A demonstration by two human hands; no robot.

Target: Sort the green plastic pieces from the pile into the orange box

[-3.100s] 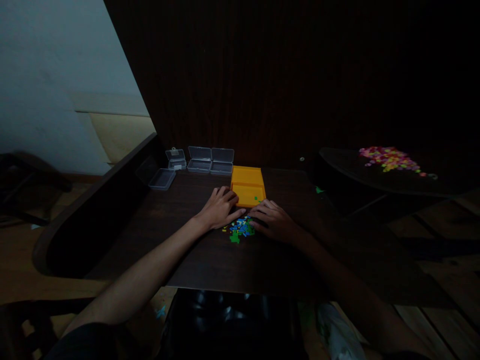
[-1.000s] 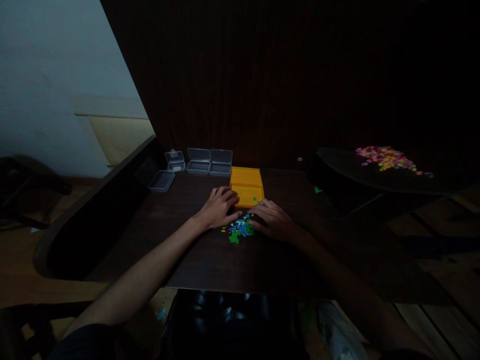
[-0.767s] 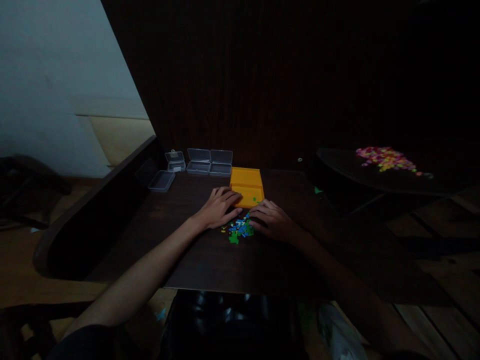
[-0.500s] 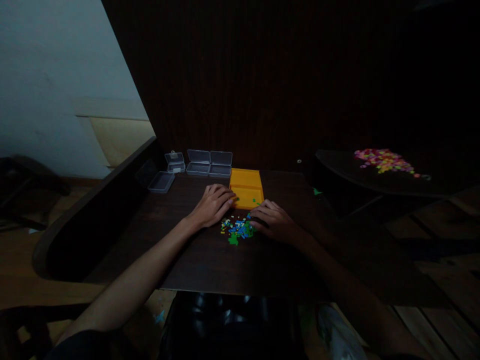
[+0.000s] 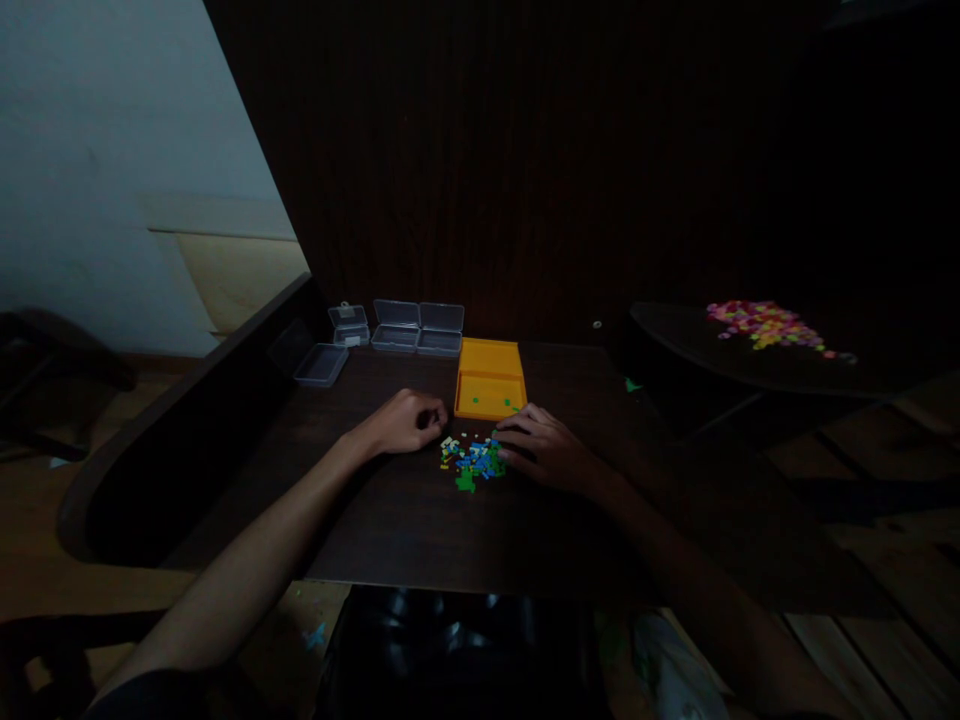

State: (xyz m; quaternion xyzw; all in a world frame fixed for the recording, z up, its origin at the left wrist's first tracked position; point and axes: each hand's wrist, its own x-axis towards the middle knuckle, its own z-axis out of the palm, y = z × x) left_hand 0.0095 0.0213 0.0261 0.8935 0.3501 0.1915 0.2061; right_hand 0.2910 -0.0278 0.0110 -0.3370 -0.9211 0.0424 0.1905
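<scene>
A small pile of tiny toy building bricks [image 5: 476, 458], mostly blue and green with some yellow and white, lies on the dark table. My left hand [image 5: 405, 422] rests just left of the pile, fingers loosely curled, with a gap between thumb and forefinger and nothing seen in it. At the pile's right edge lies my right hand [image 5: 547, 445], its fingers spread and touching the green bricks. Behind the pile, an open yellow box [image 5: 489, 412] has its lid tipped back; a few small green bricks [image 5: 507, 402] are in or by it.
Clear plastic cases stand open at the back left: a double case [image 5: 418, 340], a small case [image 5: 350, 335] and a low tray [image 5: 321, 366]. Colourful beads [image 5: 769, 325] are heaped on a dark ledge to the right. A green scrap [image 5: 634, 384] lies near that ledge.
My left hand has drawn back to the left and down from the yellow box, uncovering a green brick inside. The right hand has hardly moved.
</scene>
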